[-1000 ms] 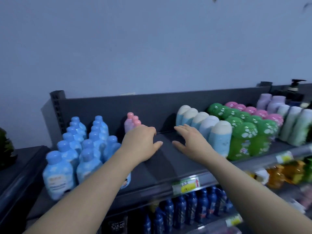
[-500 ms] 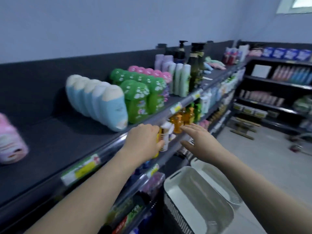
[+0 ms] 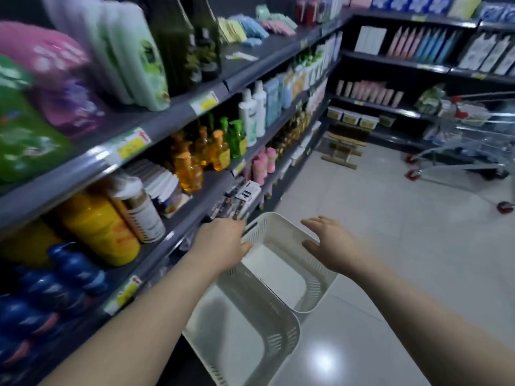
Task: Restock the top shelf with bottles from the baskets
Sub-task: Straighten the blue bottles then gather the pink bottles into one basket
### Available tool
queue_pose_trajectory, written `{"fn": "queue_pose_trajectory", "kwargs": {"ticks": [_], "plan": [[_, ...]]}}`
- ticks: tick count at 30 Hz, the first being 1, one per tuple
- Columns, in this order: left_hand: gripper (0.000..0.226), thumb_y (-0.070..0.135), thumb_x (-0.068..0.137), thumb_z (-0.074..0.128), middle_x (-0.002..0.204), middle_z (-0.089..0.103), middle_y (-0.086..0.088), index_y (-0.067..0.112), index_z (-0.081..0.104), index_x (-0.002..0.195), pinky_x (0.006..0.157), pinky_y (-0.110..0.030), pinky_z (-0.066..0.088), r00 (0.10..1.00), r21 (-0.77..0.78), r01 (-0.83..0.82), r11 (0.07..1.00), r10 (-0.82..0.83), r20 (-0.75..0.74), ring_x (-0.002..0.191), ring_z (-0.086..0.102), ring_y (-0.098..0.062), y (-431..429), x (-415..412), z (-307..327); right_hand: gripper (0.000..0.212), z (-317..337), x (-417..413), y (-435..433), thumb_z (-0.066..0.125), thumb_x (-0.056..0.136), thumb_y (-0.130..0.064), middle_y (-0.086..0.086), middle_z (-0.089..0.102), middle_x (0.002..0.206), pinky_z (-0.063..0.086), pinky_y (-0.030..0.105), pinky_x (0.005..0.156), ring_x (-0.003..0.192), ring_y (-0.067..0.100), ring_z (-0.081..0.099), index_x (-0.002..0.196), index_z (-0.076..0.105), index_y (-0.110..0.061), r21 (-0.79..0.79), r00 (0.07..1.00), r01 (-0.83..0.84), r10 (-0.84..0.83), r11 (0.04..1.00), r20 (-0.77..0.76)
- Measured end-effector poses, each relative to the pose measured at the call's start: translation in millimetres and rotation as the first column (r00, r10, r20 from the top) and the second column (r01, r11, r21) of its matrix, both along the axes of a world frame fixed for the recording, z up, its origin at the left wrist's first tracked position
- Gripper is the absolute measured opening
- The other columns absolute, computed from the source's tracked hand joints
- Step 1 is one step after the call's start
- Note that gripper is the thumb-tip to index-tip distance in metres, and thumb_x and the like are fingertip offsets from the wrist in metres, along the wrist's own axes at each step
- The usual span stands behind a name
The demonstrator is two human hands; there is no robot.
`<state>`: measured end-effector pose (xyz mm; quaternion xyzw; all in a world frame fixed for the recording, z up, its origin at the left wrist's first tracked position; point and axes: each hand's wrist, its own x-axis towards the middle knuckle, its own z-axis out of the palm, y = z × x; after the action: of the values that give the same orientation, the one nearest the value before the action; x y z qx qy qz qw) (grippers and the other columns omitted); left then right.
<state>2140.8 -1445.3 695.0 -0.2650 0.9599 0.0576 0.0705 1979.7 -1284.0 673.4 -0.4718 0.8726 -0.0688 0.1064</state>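
Two white plastic baskets stand on the floor beside the shelving: the farther basket [image 3: 316, 285] and the nearer basket [image 3: 281, 334]. I see no bottles in either one. My left hand [image 3: 220, 243] hovers over the left rim of the farther basket with fingers loosely bent. My right hand [image 3: 330, 243] is spread open above that basket's right rim. Neither hand holds anything. The top shelf [image 3: 178, 107] runs along the upper left, carrying blurred green bottles [image 3: 25, 126], pink bottles [image 3: 55, 76] and pale green bottles [image 3: 131, 48].
Lower shelves on the left hold yellow bottles [image 3: 97, 227], orange pump bottles [image 3: 195, 160] and dark blue bottles [image 3: 47, 285]. A shopping cart [image 3: 471, 135] stands at the right. More shelving [image 3: 418, 65] lines the far wall. Pale floor tiles [image 3: 404, 232] stretch to the right.
My view has swung from the top shelf down and right to the floor. Both hands have dropped from the shelf to just above the farther basket.
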Motion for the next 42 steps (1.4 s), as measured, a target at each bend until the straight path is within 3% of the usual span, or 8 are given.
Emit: {"fn": "queue_pose_trajectory", "kwargs": {"ticks": [3,7,14,20,26,33,37,42], "plan": [[0.029,0.046,0.091,0.053,0.099,0.064,-0.003,0.017,0.057,0.094,0.072,-0.035,0.05,0.996,0.051,-0.023,0.998,0.019,0.082,0.092,0.06,-0.025,-10,-35,-48,0.055,-47,-34,-3,0.055,0.094,-0.032,0.005,0.05,0.143,0.027,0.029,0.111,0.134,0.024,0.039,0.144,0.041,-0.016,0.101,0.997,-0.025,0.018,0.995,0.073],[0.036,0.046,0.089,0.053,0.111,0.064,-0.002,0.019,0.061,0.112,0.078,-0.035,0.049,0.985,0.049,-0.039,0.998,0.03,0.17,0.103,0.059,-0.025,-30,-72,-112,0.056,-114,-67,-13,0.055,0.091,-0.039,0.003,0.05,0.142,0.035,0.035,0.11,0.132,0.024,0.042,0.143,0.043,-0.021,0.153,0.989,-0.012,-0.011,0.988,0.15],[0.03,0.039,0.09,0.055,0.113,0.062,-0.006,0.015,0.06,0.108,0.078,-0.035,0.047,0.939,0.077,0.038,0.996,-0.061,0.338,0.105,0.06,-0.027,-76,-134,-238,0.052,-238,-90,-37,0.056,0.091,-0.034,0.005,0.054,0.138,0.038,0.033,0.106,0.128,0.023,0.046,0.14,0.046,-0.018,0.218,0.961,0.035,-0.092,0.975,0.26],[0.023,0.025,0.09,0.058,0.113,0.063,-0.007,0.013,0.061,0.109,0.078,-0.033,0.046,0.844,0.148,0.135,0.98,-0.192,0.501,0.106,0.059,-0.028,-102,-175,-347,0.046,-328,-92,-50,0.054,0.092,-0.031,0.008,0.058,0.13,0.041,0.034,0.1,0.122,0.025,0.05,0.136,0.049,-0.017,0.315,0.928,0.065,-0.173,0.947,0.33],[0.041,0.03,0.084,0.065,0.118,0.059,-0.005,0.014,0.055,0.12,0.082,-0.035,0.046,0.699,0.243,0.263,0.934,-0.358,0.619,0.111,0.054,-0.027,-110,-197,-431,0.045,-386,-91,-61,0.054,0.092,-0.029,0.007,0.059,0.128,0.043,0.036,0.1,0.119,0.025,0.052,0.135,0.05,-0.019,0.378,0.894,0.105,-0.254,0.92,0.37],[0.049,0.036,0.076,0.07,0.115,0.061,-0.003,0.021,0.058,0.121,0.076,-0.03,0.045,0.534,0.313,0.232,0.921,-0.389,0.751,0.103,0.06,-0.025,-123,-206,-470,0.04,-416,-95,-67,0.055,0.092,-0.028,0.007,0.061,0.124,0.047,0.038,0.096,0.114,0.025,0.055,0.131,0.052,-0.019,0.431,0.862,0.139,-0.324,0.891,0.39],[0.061,0.043,0.076,0.071,0.122,0.057,-0.005,0.023,0.052,0.13,0.081,-0.03,0.044,0.532,0.312,0.264,0.913,-0.408,0.742,0.111,0.055,-0.025,-128,-208,-474,0.041,-423,-93,-71,0.054,0.091,-0.028,0.008,0.061,0.124,0.047,0.04,0.096,0.114,0.027,0.055,0.131,0.052,-0.018,0.456,0.853,0.135,-0.337,0.88,0.398],[0.064,0.036,0.074,0.076,0.12,0.06,-0.005,0.017,0.047,0.128,0.08,-0.032,0.047,0.539,0.425,0.159,0.891,-0.439,0.719,0.103,0.059,-0.025,-129,-210,-470,0.042,-425,-91,-76,0.054,0.091,-0.026,0.006,0.061,0.125,0.048,0.039,0.096,0.114,0.025,0.056,0.132,0.051,-0.019,0.46,0.835,0.15,-0.361,0.875,0.414]]}}
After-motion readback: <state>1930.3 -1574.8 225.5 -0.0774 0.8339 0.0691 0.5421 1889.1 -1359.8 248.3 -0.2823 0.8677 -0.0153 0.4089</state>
